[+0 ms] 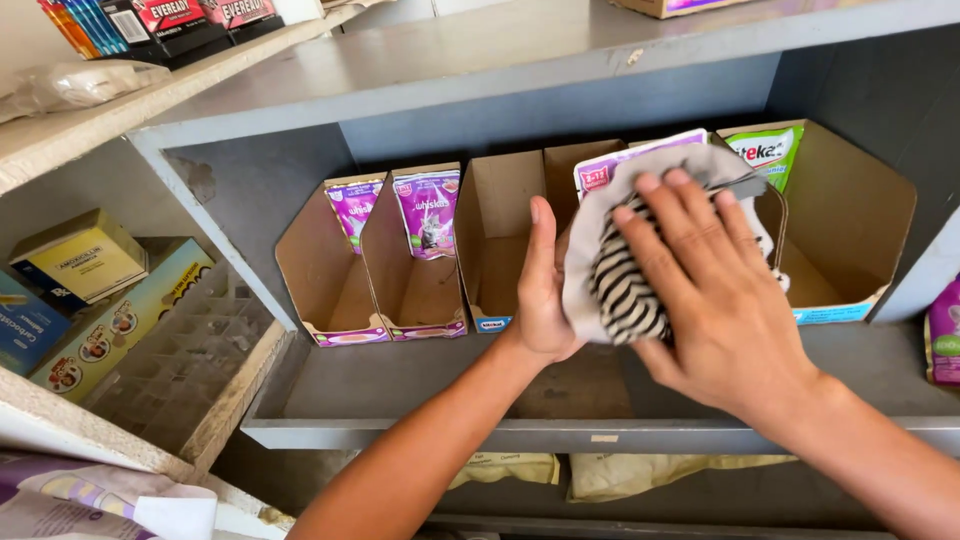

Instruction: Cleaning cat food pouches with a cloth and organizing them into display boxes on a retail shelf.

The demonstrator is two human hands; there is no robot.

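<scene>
Both hands meet at centre right of the frame, on a grey metal shelf (420, 385). The right hand (715, 300) lies flat with fingers spread over a soft grey cloth with a black-and-white zebra patch (620, 290), pressing it against the cardboard display box (590, 165) that holds a purple-and-white pouch (610, 165). The left hand (545, 290) stands on edge, fingers together and straight, against the cloth's left side and the box wall, bracing it.

The step in hand looks like wiping or dusting that box with the cloth. Going on with it would call for steady pressure from the right palm while the left keeps the light carton from sliding back on the smooth shelf.

To the left stand three more open-fronted cartons of plain brown card with slanted sides: two hold glossy purple cat-food pouches (428, 210), and the third, an empty carton (500, 240), sits just beside the left hand. At right a wider carton (850, 215) holds a green-and-white pouch (765, 150). At lower left, on a rough chipboard shelf, lie a yellow box (85, 260) and flat printed packets.
</scene>
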